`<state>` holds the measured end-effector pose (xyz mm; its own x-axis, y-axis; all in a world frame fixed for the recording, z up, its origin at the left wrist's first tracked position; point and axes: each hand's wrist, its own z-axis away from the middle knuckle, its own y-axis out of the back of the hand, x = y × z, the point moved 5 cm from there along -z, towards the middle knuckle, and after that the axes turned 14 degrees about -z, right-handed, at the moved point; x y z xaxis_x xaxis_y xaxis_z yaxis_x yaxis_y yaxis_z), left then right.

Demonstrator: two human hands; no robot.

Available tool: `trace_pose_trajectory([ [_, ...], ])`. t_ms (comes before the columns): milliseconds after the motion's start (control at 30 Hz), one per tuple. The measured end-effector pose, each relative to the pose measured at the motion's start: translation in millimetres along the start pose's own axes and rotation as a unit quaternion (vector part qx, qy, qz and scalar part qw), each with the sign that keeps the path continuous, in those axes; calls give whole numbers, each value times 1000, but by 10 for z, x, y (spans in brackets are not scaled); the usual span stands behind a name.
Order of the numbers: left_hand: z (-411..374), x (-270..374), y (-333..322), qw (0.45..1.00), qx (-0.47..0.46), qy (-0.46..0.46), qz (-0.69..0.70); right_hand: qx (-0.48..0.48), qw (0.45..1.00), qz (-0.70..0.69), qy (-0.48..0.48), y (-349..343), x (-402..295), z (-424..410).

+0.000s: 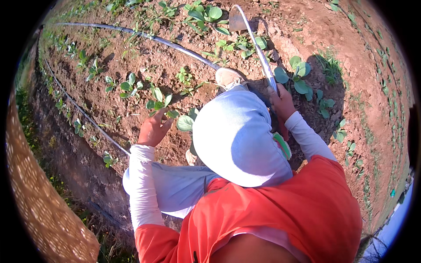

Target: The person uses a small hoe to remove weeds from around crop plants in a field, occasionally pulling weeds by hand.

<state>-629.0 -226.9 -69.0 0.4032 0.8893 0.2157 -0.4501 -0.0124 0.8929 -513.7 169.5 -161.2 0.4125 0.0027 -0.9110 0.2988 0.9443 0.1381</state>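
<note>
My right hand (282, 101) is closed around the pale handle of a hoe (258, 51), beside my raised knee. The handle curves away from me to a flat, rusty metal hoe blade (237, 20) close to the soil. My left hand (154, 127) is low over a broad-leaved seedling (159, 100), thumb and forefinger apart near one of its leaves. Whether the fingertips touch that leaf is hard to tell. Another seedling (185, 123) grows between this hand and my knee, partly hidden by the knee.
A dark irrigation hose (164, 42) crosses the soil towards my shoe (227, 77). A thinner drip line (87, 114) runs at left. Seedlings (297, 73) and grassy weeds (330, 65) stand at right. A tan, woven-looking brim (42, 197) blocks the left edge.
</note>
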Motion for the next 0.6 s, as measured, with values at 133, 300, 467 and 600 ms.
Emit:
trace_pose_trajectory([
  [133, -2, 7, -29, 1000, -10, 10, -7, -37, 989, 143, -26, -244, 336, -131],
  [300, 36, -37, -67, 1000, -22, 22, -2, -51, 987, 122, -93, -132, 325, 154],
  [467, 94, -61, -22, 1000, -7, 26, -2, -31, 996, 54, -66, -82, 199, 280],
  [600, 199, -118, 61, 999, 6, 42, -1, -26, 996, 75, 45, -189, 26, 134],
])
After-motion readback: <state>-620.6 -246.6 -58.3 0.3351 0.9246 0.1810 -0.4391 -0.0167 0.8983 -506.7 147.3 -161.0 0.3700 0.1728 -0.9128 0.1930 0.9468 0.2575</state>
